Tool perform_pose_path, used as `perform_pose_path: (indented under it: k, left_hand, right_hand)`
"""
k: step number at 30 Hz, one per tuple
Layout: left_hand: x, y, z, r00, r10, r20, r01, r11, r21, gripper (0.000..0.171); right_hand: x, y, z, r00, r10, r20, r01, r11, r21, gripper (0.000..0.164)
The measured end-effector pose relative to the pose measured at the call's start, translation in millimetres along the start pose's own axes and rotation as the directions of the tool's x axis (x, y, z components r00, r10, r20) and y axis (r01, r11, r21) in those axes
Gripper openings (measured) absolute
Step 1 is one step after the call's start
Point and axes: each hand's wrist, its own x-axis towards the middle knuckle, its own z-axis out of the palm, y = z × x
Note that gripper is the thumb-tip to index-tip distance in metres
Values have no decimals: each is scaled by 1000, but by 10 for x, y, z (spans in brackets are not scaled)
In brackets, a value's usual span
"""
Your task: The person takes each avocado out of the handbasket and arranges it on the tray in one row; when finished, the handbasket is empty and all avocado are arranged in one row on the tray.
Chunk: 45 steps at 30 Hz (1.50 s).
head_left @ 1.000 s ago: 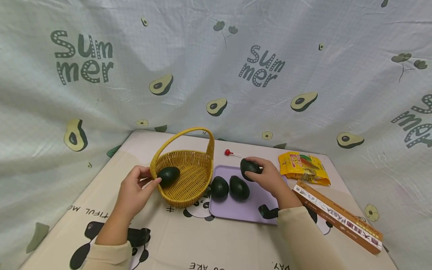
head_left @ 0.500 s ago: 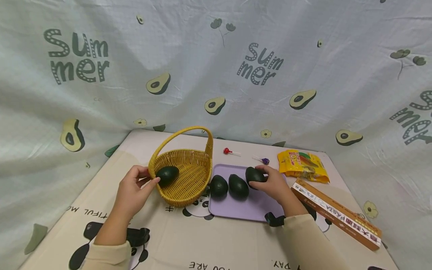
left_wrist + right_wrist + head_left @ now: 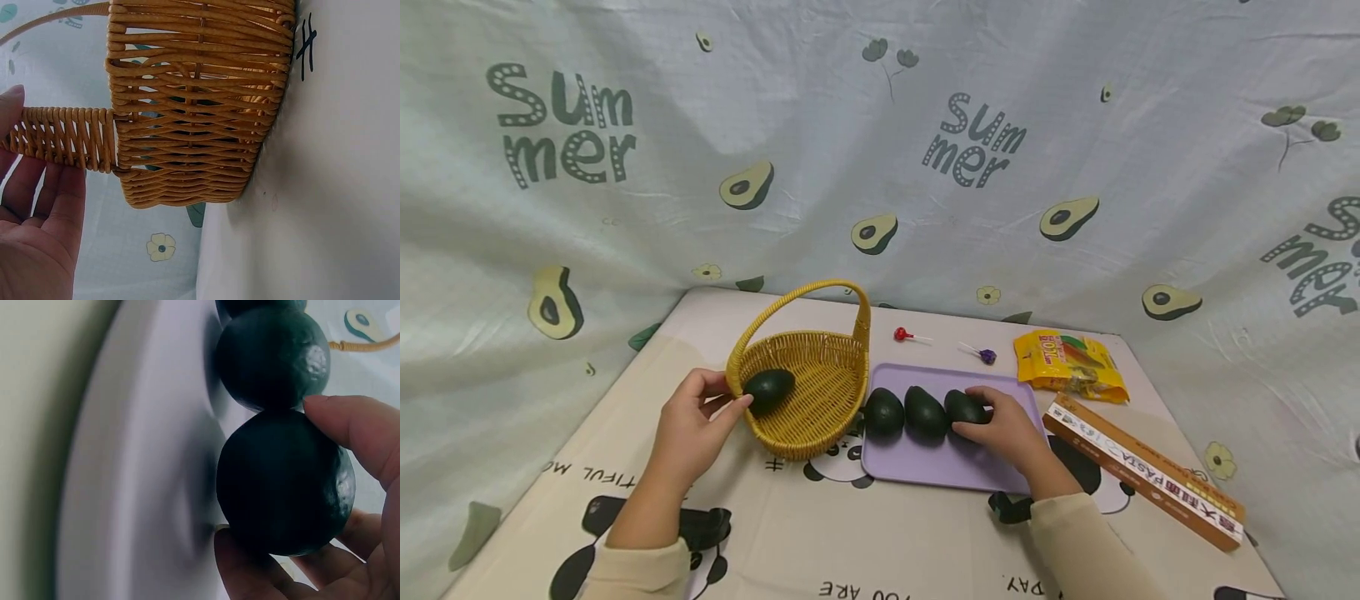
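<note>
I count four avocados (image 3: 926, 415): one lies inside the only basket (image 3: 820, 392), whose handle (image 3: 65, 134) the left hand (image 3: 694, 427) pinches near its foot, and three sit side by side on the one tray (image 3: 925, 467), the rightmost grasped by the right hand (image 3: 1009, 429). Bare purple runs from that row to the near rim, while two lollipops (image 3: 987, 357), one bag (image 3: 1070, 360) and one box (image 3: 1142, 471) lie beyond the far and right edges.
</note>
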Motion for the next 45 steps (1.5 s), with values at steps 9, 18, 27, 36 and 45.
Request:
perform_pose_path:
  k: [9,18,27,36,45]
  left_hand:
    - [-4,5,-1,1000,16,-4,-16,1000,-2,34]
    - [3,18,-8,1000,29,-4,-29,1000,-1,33]
    - [6,-10,-9,999,45,-12,-45,999,-19,33]
    - [7,-29,-3,999,47,-10,-47,999,-18,34]
    - [5,-25,-9,999,50,-8,-50,998,-25,33]
  right_hand:
    - [-3,-13,35,1000,20,4,-20,1000,-19,69]
    - [-61,5,-12,1000,-1,23,2,998,-61,66]
    - [-78,-29,-22,999,-13,43,14,1000,-19,56]
    - [-126,-90,-85,999,-41,4,41,999,-34,55]
    - [-177,-180,-157,996,-87,-24,86,994,-61,49]
